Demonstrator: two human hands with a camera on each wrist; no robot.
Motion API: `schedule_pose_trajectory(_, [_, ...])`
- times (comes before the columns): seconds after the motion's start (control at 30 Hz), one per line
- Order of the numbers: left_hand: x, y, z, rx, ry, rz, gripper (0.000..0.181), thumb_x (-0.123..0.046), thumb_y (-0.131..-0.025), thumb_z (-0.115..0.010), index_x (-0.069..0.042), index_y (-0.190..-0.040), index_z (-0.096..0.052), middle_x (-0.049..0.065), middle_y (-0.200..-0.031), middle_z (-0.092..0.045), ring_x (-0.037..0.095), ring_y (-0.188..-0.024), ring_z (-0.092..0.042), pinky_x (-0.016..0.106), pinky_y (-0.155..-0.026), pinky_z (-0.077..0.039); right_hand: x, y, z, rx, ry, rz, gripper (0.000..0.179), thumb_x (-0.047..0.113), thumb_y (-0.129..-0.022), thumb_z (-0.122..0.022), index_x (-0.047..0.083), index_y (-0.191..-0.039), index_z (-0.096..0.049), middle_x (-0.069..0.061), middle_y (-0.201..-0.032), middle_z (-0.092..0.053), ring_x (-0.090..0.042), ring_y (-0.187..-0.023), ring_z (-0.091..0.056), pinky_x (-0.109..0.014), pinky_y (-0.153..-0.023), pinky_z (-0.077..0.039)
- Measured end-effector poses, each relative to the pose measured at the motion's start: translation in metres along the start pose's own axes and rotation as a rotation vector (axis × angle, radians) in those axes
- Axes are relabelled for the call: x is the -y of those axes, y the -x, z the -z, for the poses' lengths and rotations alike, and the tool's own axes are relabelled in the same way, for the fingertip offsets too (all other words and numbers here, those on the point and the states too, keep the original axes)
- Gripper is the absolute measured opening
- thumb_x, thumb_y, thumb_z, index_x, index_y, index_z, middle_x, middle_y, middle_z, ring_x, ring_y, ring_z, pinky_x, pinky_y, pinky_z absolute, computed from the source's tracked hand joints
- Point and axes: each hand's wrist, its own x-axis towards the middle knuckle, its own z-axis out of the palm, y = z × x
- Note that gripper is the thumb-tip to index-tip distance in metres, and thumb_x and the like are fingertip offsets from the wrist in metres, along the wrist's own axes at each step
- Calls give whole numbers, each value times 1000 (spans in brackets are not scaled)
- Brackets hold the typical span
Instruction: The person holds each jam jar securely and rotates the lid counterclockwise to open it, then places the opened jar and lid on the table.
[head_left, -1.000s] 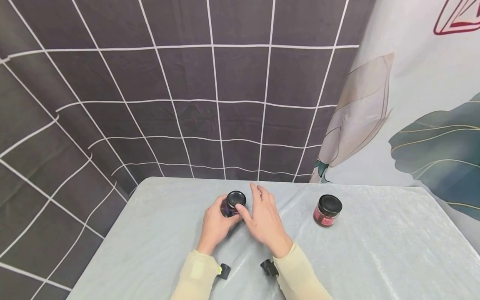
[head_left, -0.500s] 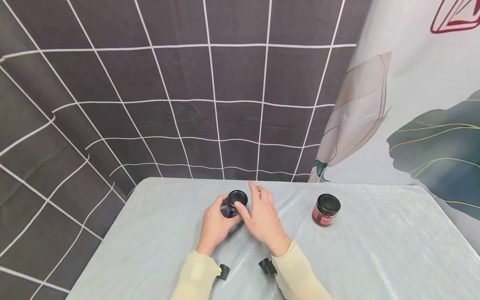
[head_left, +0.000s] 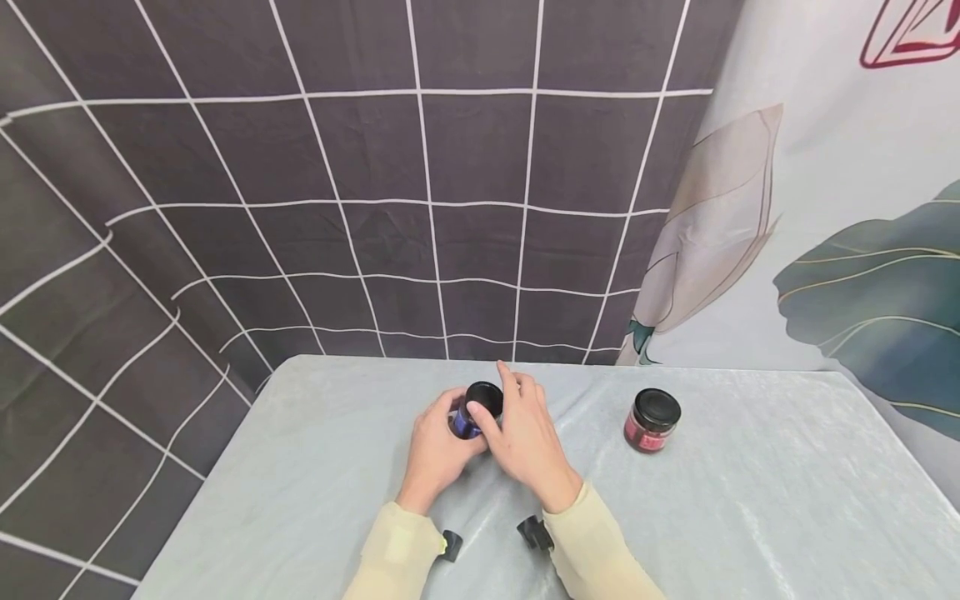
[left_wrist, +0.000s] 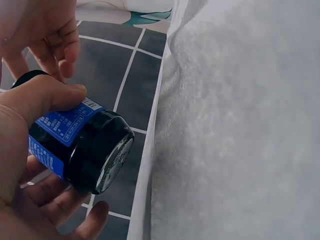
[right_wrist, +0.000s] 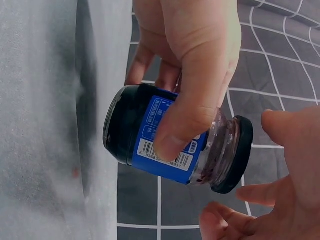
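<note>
In the head view, my left hand grips a glass jar with a blue label and a black lid. The jar is tilted and held above the table, its lid toward my right hand. The left thumb presses on the label by the barcode in the right wrist view, the other fingers behind the jar. Around the lid, the right hand's fingers are spread and loosely bent; in the right wrist view a gap shows between its thumb and the lid. The jar's base faces the left wrist camera.
A second jar, with a red label and black lid, stands upright on the table to the right. Pale grey cloth covers the table. Behind it hangs a dark grid-patterned curtain, with a leaf-printed white cloth at right.
My left hand has tipped the blue-labelled jar and shifted it slightly right, so its lid sits closer to my right hand. The right hand and the red-labelled jar have barely moved.
</note>
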Motion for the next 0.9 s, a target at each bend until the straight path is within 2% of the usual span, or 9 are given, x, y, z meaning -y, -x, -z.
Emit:
schedule_pose_trajectory(0.5, [-6,2,-7,-31,-27,-62,60,-25,-69,-89,-11,-121,-64,6,-115,-67,24,-105,-65,42,-93,-51,0,0,2,-5,-10,-5,60,42,-99,-58,-4,-136,-53,-23,-117,-56,-36,-107,-52,-49,-84,-49])
schedule_pose_trajectory(0.9, [-11,5,-10,-24,-75,-46,60,-25,-70,-88,-11,-122,-59,7,-115,-62,28,-104,-63,45,-92,-51,2,0,2,17,21,-26,60,44,-97,-61,-7,-129,-58,-23,-112,-58,-32,-98,-54,-47,-81,-50])
